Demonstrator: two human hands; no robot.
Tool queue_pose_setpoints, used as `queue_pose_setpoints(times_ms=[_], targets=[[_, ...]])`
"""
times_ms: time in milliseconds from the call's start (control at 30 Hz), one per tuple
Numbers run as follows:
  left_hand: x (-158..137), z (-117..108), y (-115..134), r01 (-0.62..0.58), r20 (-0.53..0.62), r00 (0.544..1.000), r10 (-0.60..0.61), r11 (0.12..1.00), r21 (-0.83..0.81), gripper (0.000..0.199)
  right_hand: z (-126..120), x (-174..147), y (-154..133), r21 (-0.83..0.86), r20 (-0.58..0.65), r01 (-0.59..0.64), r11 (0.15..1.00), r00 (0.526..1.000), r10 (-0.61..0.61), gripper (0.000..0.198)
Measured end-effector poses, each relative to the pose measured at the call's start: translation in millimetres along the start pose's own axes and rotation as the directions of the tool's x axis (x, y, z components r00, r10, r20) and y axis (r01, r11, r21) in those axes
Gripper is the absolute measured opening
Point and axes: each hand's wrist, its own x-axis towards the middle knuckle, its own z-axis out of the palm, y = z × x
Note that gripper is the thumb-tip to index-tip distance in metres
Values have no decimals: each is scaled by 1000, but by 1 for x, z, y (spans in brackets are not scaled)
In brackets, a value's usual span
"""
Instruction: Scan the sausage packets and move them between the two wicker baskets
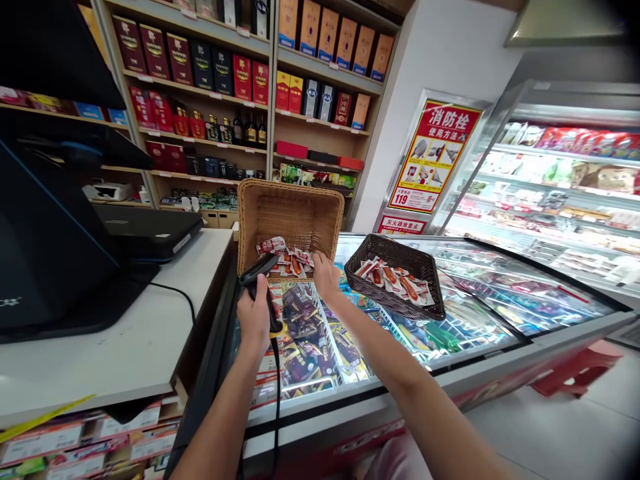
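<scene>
My left hand (254, 317) is wrapped round the grip of a black handheld barcode scanner (260, 268), whose cord hangs down over the freezer. The scanner's head is up against the near rim of a tan wicker basket (290, 213), tilted to face me. Individually wrapped sausages (295, 263) lie in the basket's lower part. At its right side, my right hand (325, 277) reaches in, fingers bent and closed at the end of a wrapped sausage; the fingertips are partly hidden. To the right, a dark brown wicker basket (433, 283) holds more wrapped sausages (393, 277).
Both baskets rest on the glass top of a chest freezer (480, 317) with packaged goods inside. A white counter (115, 317) with a black checkout terminal (55, 253) stands left. Boxed bottles fill shelves (200, 93) behind. A red stool (577, 367) is at the lower right.
</scene>
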Motion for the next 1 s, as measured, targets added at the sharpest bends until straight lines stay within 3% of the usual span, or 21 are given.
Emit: queue_pose_setpoints(times_ms=[133,300,367,467,567,700,767,867,1000], targets=[[-1,4,0,35,19,999,-34,999,-16,58,-21,-34,21,353,-101,-85,932,987,129,32],[-1,9,-4,66,113,991,-66,998,3,61,-25,-72,53,625,-196,33,780,974,115,31],[-2,10,-3,105,181,978,-105,994,8,63,-22,-81,61,607,-352,202,768,935,32,32],[-6,11,2,179,324,930,-176,984,22,66,-20,-89,71,473,-567,448,759,814,-127,31],[-10,10,8,195,459,864,-207,978,74,66,-25,-92,80,372,-648,535,759,735,-200,28],[-14,8,13,136,528,831,-176,984,113,63,-31,-94,88,305,-687,554,775,692,-223,29],[-15,8,14,117,535,829,-160,987,115,62,-32,-95,89,283,-680,551,785,692,-240,29],[-15,9,15,108,528,836,-148,988,107,62,-31,-95,89,280,-650,563,778,707,-278,24],[-14,10,14,91,487,862,-139,988,121,64,-29,-96,86,278,-658,619,735,680,-324,24]])
